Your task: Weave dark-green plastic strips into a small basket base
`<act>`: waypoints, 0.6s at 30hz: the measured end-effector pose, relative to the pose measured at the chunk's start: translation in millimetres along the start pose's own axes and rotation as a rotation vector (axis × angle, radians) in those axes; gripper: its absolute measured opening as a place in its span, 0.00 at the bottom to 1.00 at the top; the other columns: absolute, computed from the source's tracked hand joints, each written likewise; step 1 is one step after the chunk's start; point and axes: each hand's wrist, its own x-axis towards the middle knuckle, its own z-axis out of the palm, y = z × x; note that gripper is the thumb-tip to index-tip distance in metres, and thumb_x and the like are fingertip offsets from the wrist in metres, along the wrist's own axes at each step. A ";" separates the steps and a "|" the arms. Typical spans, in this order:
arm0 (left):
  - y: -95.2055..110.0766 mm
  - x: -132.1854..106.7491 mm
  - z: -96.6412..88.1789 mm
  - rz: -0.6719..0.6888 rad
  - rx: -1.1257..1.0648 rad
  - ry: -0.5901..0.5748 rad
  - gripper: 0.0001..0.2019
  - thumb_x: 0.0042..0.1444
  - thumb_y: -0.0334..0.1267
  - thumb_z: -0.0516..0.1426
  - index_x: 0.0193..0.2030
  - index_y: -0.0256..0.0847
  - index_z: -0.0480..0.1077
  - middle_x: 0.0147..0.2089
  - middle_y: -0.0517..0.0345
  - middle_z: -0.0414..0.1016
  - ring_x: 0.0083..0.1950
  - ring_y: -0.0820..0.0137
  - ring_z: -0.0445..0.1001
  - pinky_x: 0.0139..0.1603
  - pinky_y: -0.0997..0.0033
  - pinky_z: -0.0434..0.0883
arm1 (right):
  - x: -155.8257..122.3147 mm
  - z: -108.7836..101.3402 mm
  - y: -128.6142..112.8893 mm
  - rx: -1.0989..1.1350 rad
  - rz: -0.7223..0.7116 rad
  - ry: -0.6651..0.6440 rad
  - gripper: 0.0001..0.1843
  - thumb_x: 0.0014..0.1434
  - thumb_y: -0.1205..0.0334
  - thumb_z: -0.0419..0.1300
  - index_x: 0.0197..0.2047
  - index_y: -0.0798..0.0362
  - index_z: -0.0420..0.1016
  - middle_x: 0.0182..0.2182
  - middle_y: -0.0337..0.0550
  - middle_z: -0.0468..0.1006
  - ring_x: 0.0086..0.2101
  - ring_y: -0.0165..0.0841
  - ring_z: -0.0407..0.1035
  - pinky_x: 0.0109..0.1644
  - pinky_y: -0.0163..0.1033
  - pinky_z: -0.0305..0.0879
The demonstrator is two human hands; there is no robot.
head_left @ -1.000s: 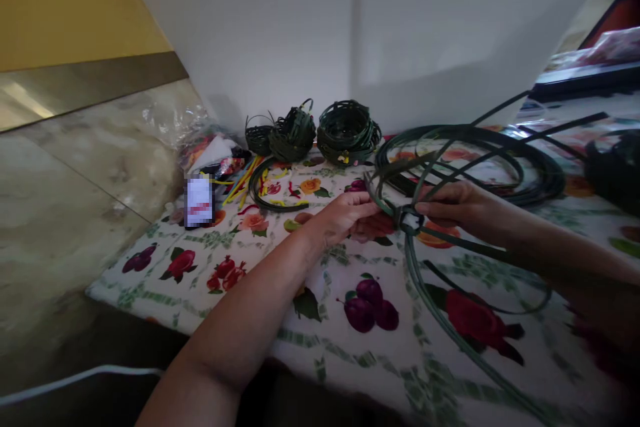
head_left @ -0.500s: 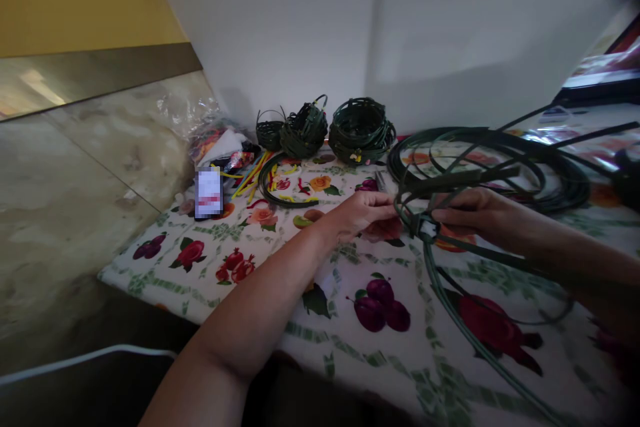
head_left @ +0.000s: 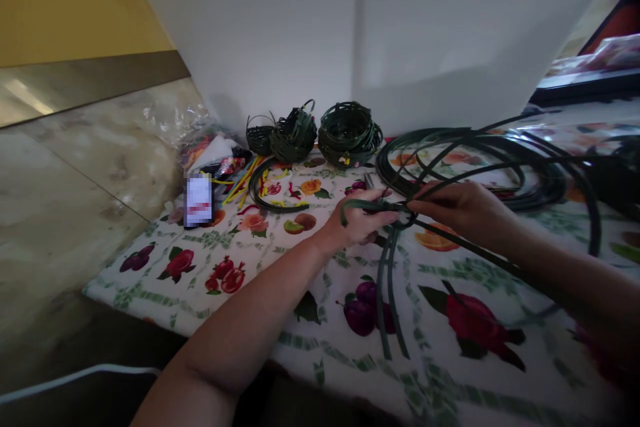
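A small piece of weaving made of dark green strips point(head_left: 403, 215) is held up over the flowered tablecloth. My left hand point(head_left: 356, 219) is closed on its left side, thumb in front, with a strip end lying across the fingers. At its right side my right hand point(head_left: 445, 205) pinches a strip. Long strip ends reach right past my right forearm, and two loose ends point(head_left: 387, 293) hang down toward the cloth. The fingertips partly hide the weave. A large coil of green strip point(head_left: 545, 180) lies just behind my right hand.
Woven green baskets point(head_left: 350, 133) stand along the wall. To their left are a plastic bag of bits point(head_left: 200, 147), a phone-like object point(head_left: 199, 200), yellow strips point(head_left: 245, 180) and a smaller green coil point(head_left: 257, 190). The tablecloth's left edge point(head_left: 135, 310) slants toward me.
The woven piece has turned in my hands and lies flatter. Two strip ends now hang straight down where they curved off to the lower right. The view has shifted slightly.
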 end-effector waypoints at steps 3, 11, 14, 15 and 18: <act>-0.5 -1.1 3.9 0.034 0.124 0.114 0.20 0.54 0.46 0.70 0.53 0.44 0.81 0.39 0.56 0.83 0.39 0.65 0.82 0.42 0.70 0.77 | -1.3 6.7 0.2 -0.009 0.029 0.051 0.25 0.52 0.39 0.67 0.33 0.56 0.87 0.30 0.49 0.85 0.31 0.41 0.74 0.36 0.42 0.66; 1.1 -0.3 13.1 0.015 0.213 0.256 0.14 0.56 0.42 0.69 0.48 0.43 0.83 0.43 0.54 0.85 0.44 0.63 0.83 0.44 0.66 0.81 | -1.6 10.1 -0.4 -0.021 0.093 0.114 0.25 0.50 0.40 0.65 0.30 0.56 0.87 0.27 0.49 0.84 0.29 0.40 0.72 0.34 0.43 0.65; 0.7 -0.4 13.3 0.021 0.173 0.261 0.14 0.55 0.39 0.70 0.48 0.44 0.84 0.45 0.53 0.86 0.44 0.63 0.83 0.46 0.63 0.81 | -1.8 8.4 -3.5 -0.010 0.102 0.088 0.26 0.48 0.37 0.66 0.29 0.54 0.86 0.25 0.47 0.82 0.28 0.38 0.69 0.33 0.41 0.63; 0.4 -0.6 13.4 0.014 0.143 0.254 0.13 0.55 0.39 0.70 0.48 0.44 0.83 0.45 0.53 0.85 0.43 0.63 0.83 0.47 0.63 0.81 | -1.8 7.9 -4.8 -0.001 0.101 0.073 0.26 0.48 0.36 0.67 0.29 0.54 0.86 0.26 0.47 0.81 0.28 0.37 0.69 0.33 0.41 0.63; -0.5 -1.0 13.0 -0.035 0.056 0.213 0.12 0.55 0.38 0.69 0.47 0.45 0.83 0.38 0.54 0.84 0.41 0.65 0.82 0.46 0.64 0.80 | -1.9 6.8 -7.6 0.038 0.101 0.039 0.31 0.47 0.31 0.69 0.28 0.56 0.84 0.26 0.47 0.80 0.29 0.37 0.68 0.33 0.40 0.62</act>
